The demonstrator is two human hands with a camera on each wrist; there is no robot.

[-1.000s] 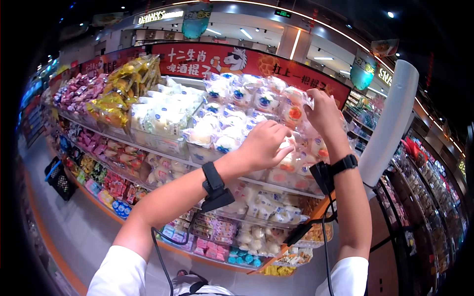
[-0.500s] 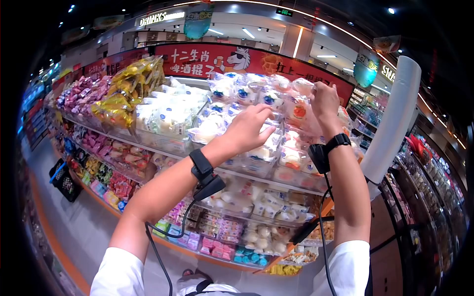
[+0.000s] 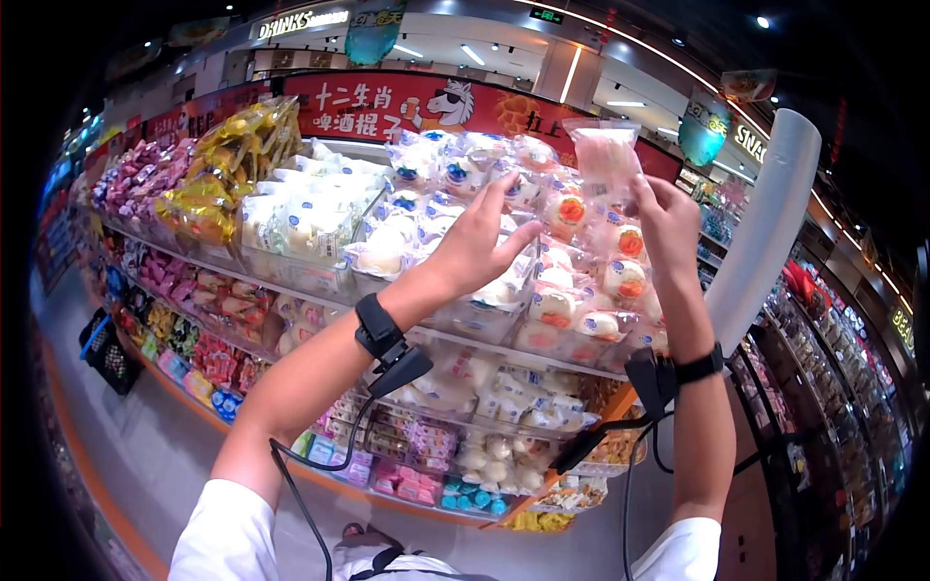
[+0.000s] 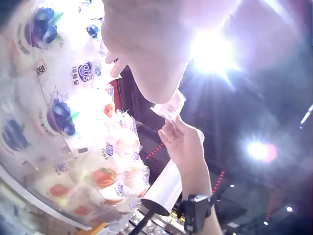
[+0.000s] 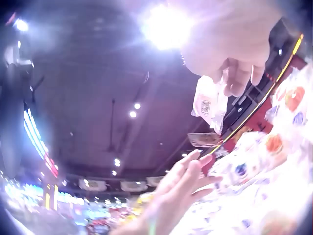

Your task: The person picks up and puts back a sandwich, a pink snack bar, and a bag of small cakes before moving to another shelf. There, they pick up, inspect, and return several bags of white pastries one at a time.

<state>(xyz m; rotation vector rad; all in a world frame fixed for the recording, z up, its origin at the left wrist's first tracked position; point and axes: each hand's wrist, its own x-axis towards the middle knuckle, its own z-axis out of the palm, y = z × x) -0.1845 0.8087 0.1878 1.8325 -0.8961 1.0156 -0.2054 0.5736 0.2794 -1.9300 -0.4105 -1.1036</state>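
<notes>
My right hand [image 3: 668, 228] pinches a small clear-wrapped pastry pack [image 3: 605, 160] by its lower edge, raised above the display at its right end. Pale pink contents show through the wrapper. In the right wrist view a square printed code faces the camera on this pack [image 5: 210, 103]. My left hand [image 3: 475, 247] hovers with fingers extended and thumb spread over the packs with blueberry pictures [image 3: 392, 247]; nothing is in its grasp. Right of it, below my right hand, lie packs with orange-red fruit pictures [image 3: 620, 281].
White packs [image 3: 300, 218], gold bags [image 3: 247, 160] and pink-wrapped sweets [image 3: 140, 179] fill bins to the left. A red sign board [image 3: 387, 102] runs along the back. A thick white tube [image 3: 770, 218] stands at the right. Lower shelves hold more packets; a black basket [image 3: 108, 353] sits on the floor.
My right hand has lifted the pack from the back right of the pile and turned it upright. My left hand has drawn back to the left, its fingers straightening.
</notes>
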